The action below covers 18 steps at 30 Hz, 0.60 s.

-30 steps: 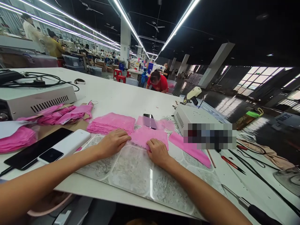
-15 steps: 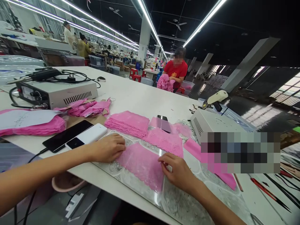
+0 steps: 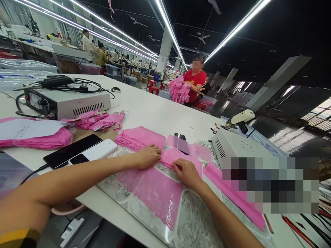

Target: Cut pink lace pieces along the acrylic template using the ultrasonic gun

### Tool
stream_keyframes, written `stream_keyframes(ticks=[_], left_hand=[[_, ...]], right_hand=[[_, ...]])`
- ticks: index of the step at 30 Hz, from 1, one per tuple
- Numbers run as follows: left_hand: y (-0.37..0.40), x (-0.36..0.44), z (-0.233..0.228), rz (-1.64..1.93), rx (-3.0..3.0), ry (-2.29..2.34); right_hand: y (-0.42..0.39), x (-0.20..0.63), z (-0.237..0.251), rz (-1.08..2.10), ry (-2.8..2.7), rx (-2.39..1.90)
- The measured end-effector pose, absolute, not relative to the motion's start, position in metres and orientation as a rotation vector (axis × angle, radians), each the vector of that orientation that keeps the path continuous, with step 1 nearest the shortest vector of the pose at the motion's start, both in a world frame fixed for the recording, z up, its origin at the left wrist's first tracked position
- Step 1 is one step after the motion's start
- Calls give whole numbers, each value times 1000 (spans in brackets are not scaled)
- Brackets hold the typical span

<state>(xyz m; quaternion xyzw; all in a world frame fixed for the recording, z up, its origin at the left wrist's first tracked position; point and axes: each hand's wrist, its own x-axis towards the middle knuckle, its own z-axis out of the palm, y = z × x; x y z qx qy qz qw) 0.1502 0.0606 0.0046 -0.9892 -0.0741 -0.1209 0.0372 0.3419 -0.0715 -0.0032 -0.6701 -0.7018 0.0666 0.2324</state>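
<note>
My left hand [image 3: 150, 156] has its fingers curled at the left edge of a pink lace piece [image 3: 168, 156] in the middle of the grey marbled board [image 3: 201, 213]. At that piece's front edge, my right hand [image 3: 186, 172] pinches the lace between thumb and fingers. Closer to me lies a single sheer pink lace panel [image 3: 155, 193], spread flat with a scalloped front edge. Behind my left hand is a neat stack of pink lace panels [image 3: 139, 136]. The fingertips of the left hand are partly hidden.
To the left are a white power bank [image 3: 103, 151], a black phone [image 3: 74, 148] and a grey machine box [image 3: 80, 101]. A second box [image 3: 240, 144] and a pink strip [image 3: 232, 196] are at right. Across the table, a person in red [image 3: 195, 79] holds pink fabric.
Both hands have moved forward from the near lace panel to the lace piece behind it. The near panel now lies untouched. The person across has raised and spread the pink bundle.
</note>
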Motion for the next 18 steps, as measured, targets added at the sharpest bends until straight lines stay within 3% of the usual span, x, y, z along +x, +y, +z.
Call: stream_keyframes(ticks=[18], left_hand=[[57,152,15,-340,-3074,-362]], right_hand=[[-67,353,-5,550,-1648,-1706]])
